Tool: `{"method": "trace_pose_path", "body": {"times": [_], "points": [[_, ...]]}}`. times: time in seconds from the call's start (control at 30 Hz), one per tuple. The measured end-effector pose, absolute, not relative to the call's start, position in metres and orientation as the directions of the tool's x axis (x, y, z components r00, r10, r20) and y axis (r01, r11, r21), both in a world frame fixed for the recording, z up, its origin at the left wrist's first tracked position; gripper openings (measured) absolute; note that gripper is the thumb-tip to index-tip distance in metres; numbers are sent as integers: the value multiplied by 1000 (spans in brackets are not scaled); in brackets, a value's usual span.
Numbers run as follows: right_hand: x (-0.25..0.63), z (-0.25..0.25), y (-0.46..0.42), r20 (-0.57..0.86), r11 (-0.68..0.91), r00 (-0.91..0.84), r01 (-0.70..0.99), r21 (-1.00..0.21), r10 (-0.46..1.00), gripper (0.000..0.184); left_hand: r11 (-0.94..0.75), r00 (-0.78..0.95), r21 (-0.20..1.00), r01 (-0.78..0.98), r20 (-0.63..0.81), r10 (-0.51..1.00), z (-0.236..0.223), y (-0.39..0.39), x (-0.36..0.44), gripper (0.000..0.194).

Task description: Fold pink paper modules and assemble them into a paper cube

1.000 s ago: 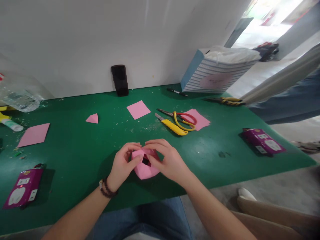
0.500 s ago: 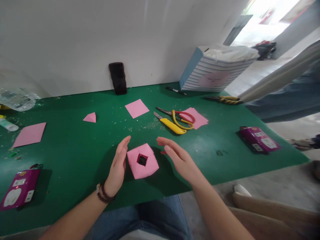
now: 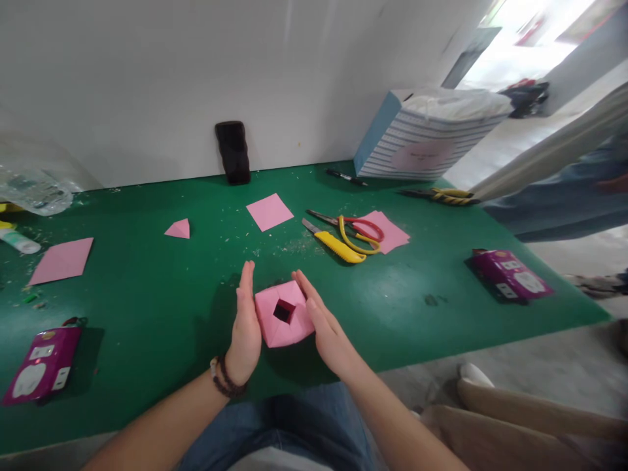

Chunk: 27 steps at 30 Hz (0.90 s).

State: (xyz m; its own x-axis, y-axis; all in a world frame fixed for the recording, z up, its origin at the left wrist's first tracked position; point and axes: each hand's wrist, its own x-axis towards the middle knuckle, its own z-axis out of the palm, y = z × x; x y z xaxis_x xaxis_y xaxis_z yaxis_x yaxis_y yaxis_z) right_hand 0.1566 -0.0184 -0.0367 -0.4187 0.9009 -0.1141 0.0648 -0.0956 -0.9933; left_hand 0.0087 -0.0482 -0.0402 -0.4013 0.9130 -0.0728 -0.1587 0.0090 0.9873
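Note:
A folded pink paper box [image 3: 269,318] with a dark square hole in its top stands near the front of the green table. My left hand [image 3: 246,333], with a dark bead bracelet at the wrist, lies flat along the box's left side. Against the right side presses my right hand [image 3: 330,330], its fingers straight and pointing away from me. The box is held between the two palms. Beyond it lie a yellow box cutter [image 3: 338,248] with its blade out and scissors [image 3: 360,245] with red and yellow handles, partly over a stack of pink paper squares [image 3: 392,234].
A pink paper square [image 3: 269,212], a small folded pink piece [image 3: 179,229] and a pink sheet [image 3: 63,260] lie about. A phone [image 3: 233,152] leans on the wall near a pen [image 3: 346,177], pliers [image 3: 436,195] and a striped bag [image 3: 426,147]. Purple boxes [image 3: 44,363] flank both sides.
Both hands have closed in from either side and now touch the box. They stood apart from it before. The box has shifted and turned slightly.

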Motion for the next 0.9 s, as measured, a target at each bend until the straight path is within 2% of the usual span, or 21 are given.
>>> {"method": "trace_pose_path", "body": {"times": [0.3, 0.5, 0.6, 0.67, 0.77, 0.9], "points": [[151, -36, -24, -120, -97, -424, 75, -992, 897, 61, -9, -394, 999, -33, -4, 919, -50, -47, 8, 62], [162, -38, -18, -119, -102, -362, 67, -993, 925, 65, 51, -379, 999, -9, -51, 924, -36, -53, -7, 58], [177, -35, -10, -123, -87, -285, 137, -987, 950, 64, 133, -371, 991, -18, -130, 919, -29, -68, -26, 52], [185, -30, -5, -137, -72, -274, 235, -969, 952, 62, 267, -325, 964, -16, -258, 910, -24, -80, -37, 48], [188, -22, -2, -146, -15, -347, 354, -935, 926, 54, 344, -222, 939, 10, -334, 916, -18, -90, -44, 45], [183, -13, -2, -132, 58, -470, 368, -928, 873, 50, 387, -110, 920, -64, -392, 913, -9, -86, -42, 46]]}}
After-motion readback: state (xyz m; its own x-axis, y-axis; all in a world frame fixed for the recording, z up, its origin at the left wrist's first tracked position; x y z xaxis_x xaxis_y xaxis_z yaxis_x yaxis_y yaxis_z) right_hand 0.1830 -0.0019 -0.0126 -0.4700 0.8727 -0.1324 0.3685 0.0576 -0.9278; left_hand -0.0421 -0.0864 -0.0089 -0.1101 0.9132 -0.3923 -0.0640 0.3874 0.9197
